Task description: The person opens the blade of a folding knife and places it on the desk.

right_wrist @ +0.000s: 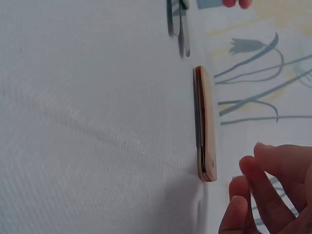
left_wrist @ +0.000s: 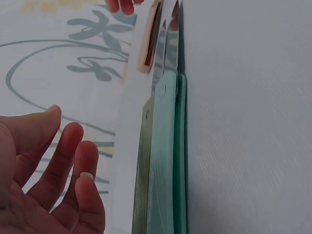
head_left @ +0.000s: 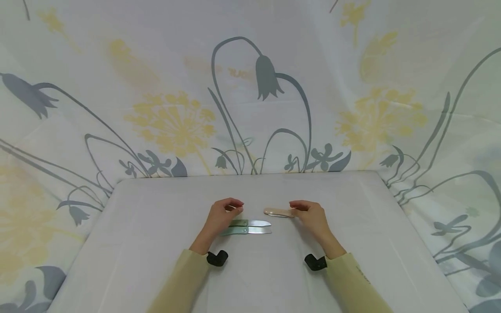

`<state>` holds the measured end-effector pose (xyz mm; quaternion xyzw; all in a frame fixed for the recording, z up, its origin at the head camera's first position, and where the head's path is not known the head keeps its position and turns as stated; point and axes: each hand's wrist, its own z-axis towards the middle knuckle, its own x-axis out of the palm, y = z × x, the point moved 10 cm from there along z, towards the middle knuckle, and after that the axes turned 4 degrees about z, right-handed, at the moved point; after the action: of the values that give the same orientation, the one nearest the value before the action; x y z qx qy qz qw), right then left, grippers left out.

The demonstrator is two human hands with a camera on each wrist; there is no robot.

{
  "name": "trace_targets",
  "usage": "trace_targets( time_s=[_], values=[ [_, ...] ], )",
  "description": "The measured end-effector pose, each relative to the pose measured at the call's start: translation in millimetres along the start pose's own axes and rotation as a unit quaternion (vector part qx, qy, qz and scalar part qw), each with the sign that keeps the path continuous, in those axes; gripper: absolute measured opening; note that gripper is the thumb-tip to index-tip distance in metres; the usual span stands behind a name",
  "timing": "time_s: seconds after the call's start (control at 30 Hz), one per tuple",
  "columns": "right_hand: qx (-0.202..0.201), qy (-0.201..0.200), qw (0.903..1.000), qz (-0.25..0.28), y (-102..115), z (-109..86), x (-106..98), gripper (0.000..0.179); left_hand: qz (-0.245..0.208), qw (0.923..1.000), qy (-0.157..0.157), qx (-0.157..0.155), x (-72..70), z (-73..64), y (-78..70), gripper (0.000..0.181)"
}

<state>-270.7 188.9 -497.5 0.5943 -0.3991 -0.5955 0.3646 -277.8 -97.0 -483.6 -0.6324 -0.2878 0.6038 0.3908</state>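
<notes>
Two folding knives lie unfolded side by side on the table, blades toward the right: one with an olive-green handle (head_left: 238, 223), the other with a mint-green handle (left_wrist: 164, 161). A third folding knife, with a peach-coloured handle (right_wrist: 208, 122), lies folded just right of their blade tips. My left hand (head_left: 226, 213) hovers at the green handles, fingers loosely bent and holding nothing; in the head view it covers part of them. Beside the right end of the peach knife is my right hand (head_left: 311, 215), its fingers relaxed with nothing between them.
A white cloth covers the table (head_left: 156, 208). Behind and around it hangs a curtain (head_left: 242, 130) with grey and yellow flower prints. Black wrist cameras (head_left: 315, 262) sit at both sleeve cuffs.
</notes>
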Motion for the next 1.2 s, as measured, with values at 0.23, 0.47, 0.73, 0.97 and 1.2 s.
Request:
trace_targets(
  time_s=[0.23, 0.47, 0.73, 0.97, 1.2],
  values=[
    [0.022, 0.006, 0.9992, -0.035, -12, 4.1, -3, 0.024, 0.015, 0.9993, 0.034, -0.003, 35.6, 15.4, -10.1, 0.015],
    [0.018, 0.018, 0.9973, -0.068, -17, 6.5, -1, 0.022, 0.022, 0.9983, 0.055, -0.002, 59.6, 21.9, -20.8, 0.014],
    [0.003, 0.039, 0.9932, -0.11, -12, 8.9, 8, 0.019, 0.044, 0.9961, 0.075, -0.013, 74.8, 24.8, -22.0, 0.015],
    [-0.004, 0.03, 0.9917, -0.125, -11, 9.9, 8, 0.016, 0.043, 0.9948, 0.092, -0.011, 79.0, 25.7, -23.2, 0.019],
    [-0.003, 0.028, 0.9919, -0.124, -10, 7.7, 8, 0.017, 0.018, 0.9967, 0.079, -0.009, 78.3, 23.7, -24.9, 0.018]
  ],
)
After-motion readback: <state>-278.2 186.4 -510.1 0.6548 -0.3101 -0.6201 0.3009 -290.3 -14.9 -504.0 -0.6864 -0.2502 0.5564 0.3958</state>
